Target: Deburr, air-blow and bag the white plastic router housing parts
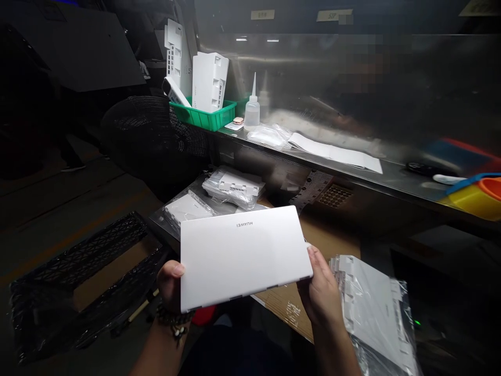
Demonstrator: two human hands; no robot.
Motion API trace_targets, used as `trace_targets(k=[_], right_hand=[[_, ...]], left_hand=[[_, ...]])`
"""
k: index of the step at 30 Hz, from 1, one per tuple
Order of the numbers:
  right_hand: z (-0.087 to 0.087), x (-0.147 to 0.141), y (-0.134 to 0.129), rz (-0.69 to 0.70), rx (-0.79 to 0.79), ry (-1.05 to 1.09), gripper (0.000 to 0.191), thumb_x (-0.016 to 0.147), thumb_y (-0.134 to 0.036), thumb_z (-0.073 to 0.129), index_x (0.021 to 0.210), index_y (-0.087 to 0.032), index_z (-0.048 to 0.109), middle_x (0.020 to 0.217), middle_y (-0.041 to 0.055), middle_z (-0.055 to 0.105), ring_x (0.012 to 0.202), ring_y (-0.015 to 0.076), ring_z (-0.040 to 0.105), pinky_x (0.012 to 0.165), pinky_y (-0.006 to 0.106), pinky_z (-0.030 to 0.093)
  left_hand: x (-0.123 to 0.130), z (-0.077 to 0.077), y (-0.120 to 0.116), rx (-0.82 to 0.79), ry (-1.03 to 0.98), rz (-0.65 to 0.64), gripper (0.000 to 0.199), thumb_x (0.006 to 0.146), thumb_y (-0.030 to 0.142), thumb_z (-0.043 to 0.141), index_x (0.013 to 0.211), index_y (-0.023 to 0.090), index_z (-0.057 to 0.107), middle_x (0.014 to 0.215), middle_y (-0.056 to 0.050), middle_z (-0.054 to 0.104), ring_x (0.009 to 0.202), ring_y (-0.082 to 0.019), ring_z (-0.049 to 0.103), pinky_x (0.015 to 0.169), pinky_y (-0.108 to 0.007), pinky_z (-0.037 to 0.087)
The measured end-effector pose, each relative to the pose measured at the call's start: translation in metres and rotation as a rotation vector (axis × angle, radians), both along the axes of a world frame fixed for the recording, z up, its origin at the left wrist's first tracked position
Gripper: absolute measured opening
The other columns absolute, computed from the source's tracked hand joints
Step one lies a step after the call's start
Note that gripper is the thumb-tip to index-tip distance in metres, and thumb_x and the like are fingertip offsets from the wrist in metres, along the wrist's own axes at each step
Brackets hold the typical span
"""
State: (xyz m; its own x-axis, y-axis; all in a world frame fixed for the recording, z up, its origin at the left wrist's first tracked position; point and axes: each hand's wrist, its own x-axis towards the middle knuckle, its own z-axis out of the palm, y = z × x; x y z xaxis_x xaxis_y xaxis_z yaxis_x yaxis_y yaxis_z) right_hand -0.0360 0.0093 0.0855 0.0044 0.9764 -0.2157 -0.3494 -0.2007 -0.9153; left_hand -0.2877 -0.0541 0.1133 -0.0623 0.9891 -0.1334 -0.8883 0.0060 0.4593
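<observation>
A flat white panel [242,261] with upside-down HUAWEI lettering near its far edge is held between both hands, its broad face toward the camera. My left hand [171,282] grips the panel's left edge, thumb on top. On the right edge, my right hand [321,284] holds on near the corner, with its fingers mostly hidden under the panel. Beneath the panel lies brown cardboard [332,245]. Behind it, wrapped white parts [188,209] and a bagged stack [235,187] rest on the work surface. More bagged white panels [370,308] stand to the right of my right hand.
A metal shelf [395,183] carries a green bin [211,121] with white panels, a squeeze bottle [252,112], white strips [336,151] and colored bins [479,196]. A black crate [43,297] is at the lower left, below a large fan [144,138].
</observation>
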Motion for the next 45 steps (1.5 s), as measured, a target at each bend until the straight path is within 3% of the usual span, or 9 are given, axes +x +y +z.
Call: trace_targets(k=[5,10,16,27,31,34,36,41,45], right_hand=[[-0.015,0.007,0.001,0.002,0.152,-0.172,0.039,0.094,-0.057,0.061,0.112,-0.024,0.062,0.092,0.0006,0.071,0.069,0.014,0.059,0.061,0.026,0.046],[-0.015,0.017,0.01,-0.125,0.354,-0.337,0.033,0.097,-0.05,0.059,0.113,-0.022,0.055,0.101,0.0053,0.072,0.084,0.0172,0.066,0.074,0.031,0.052],[0.002,0.017,0.011,0.015,0.128,0.013,0.034,0.094,-0.055,0.059,0.11,-0.027,0.049,0.106,0.0023,0.072,0.045,0.0079,0.055,0.041,0.022,0.04],[-0.01,0.005,0.01,-0.03,0.057,0.165,0.027,0.091,-0.048,0.069,0.098,-0.024,0.059,0.088,0.0003,0.068,0.068,0.0114,0.059,0.066,0.025,0.051],[-0.009,-0.006,0.003,-0.037,0.116,0.121,0.025,0.093,-0.049,0.066,0.098,-0.025,0.061,0.091,-0.0001,0.063,0.075,0.0128,0.057,0.069,0.025,0.05],[-0.001,-0.015,-0.007,-0.071,0.247,0.082,0.023,0.097,-0.049,0.059,0.098,-0.026,0.059,0.088,-0.0006,0.058,0.07,0.0123,0.051,0.063,0.023,0.045],[0.003,-0.019,-0.015,-0.066,0.37,0.072,0.021,0.099,-0.047,0.055,0.101,-0.027,0.058,0.084,-0.0003,0.058,0.066,0.013,0.048,0.059,0.024,0.043],[0.004,-0.023,-0.027,0.098,0.567,0.048,0.017,0.102,-0.041,0.05,0.112,-0.03,0.057,0.075,-0.0001,0.06,0.06,0.0147,0.048,0.056,0.026,0.04],[-0.01,-0.015,-0.012,0.099,0.515,0.03,0.017,0.102,-0.04,0.049,0.111,-0.028,0.056,0.073,-0.0011,0.06,0.059,0.014,0.049,0.056,0.026,0.041]], left_hand=[[-0.008,0.002,0.007,-0.282,0.378,0.08,0.06,0.062,0.04,0.089,0.114,0.014,0.074,0.101,-0.017,0.079,0.104,-0.046,0.072,0.084,-0.056,0.062],[-0.02,-0.014,0.0,-0.235,0.72,0.223,0.027,0.062,0.011,0.091,0.087,0.014,0.08,0.085,-0.009,0.081,0.084,-0.033,0.078,0.071,-0.034,0.067],[-0.018,-0.013,-0.001,0.017,0.71,0.173,0.044,0.056,-0.021,0.073,0.075,0.017,0.081,0.084,-0.007,0.081,0.079,-0.028,0.078,0.075,-0.029,0.066],[-0.009,-0.006,0.008,-0.06,0.558,0.136,0.01,0.062,0.012,0.091,0.063,0.014,0.08,0.074,-0.019,0.078,0.082,-0.038,0.076,0.083,-0.042,0.06],[0.002,-0.01,0.011,-0.029,0.561,0.444,0.07,0.092,0.068,0.047,0.059,0.016,0.079,0.065,-0.019,0.074,0.083,-0.037,0.076,0.099,-0.048,0.052],[0.017,-0.003,0.013,0.025,0.52,0.85,0.081,0.102,0.06,0.014,0.088,0.02,0.083,0.103,-0.012,0.079,0.127,-0.028,0.062,0.116,-0.037,0.038],[0.019,0.001,0.011,-0.031,0.38,0.918,0.062,0.104,0.053,0.019,0.121,0.029,0.074,0.139,-0.001,0.066,0.148,-0.019,0.039,0.119,-0.031,0.031],[-0.017,-0.023,0.01,-0.191,-0.11,0.183,0.061,0.096,0.05,0.049,0.147,0.017,0.052,0.138,-0.017,0.066,0.141,-0.033,0.048,0.116,-0.05,0.039],[-0.043,-0.043,0.014,0.015,-0.263,-0.071,0.063,0.087,0.03,0.048,0.147,0.012,0.052,0.112,-0.016,0.078,0.132,-0.036,0.058,0.114,-0.058,0.039]])
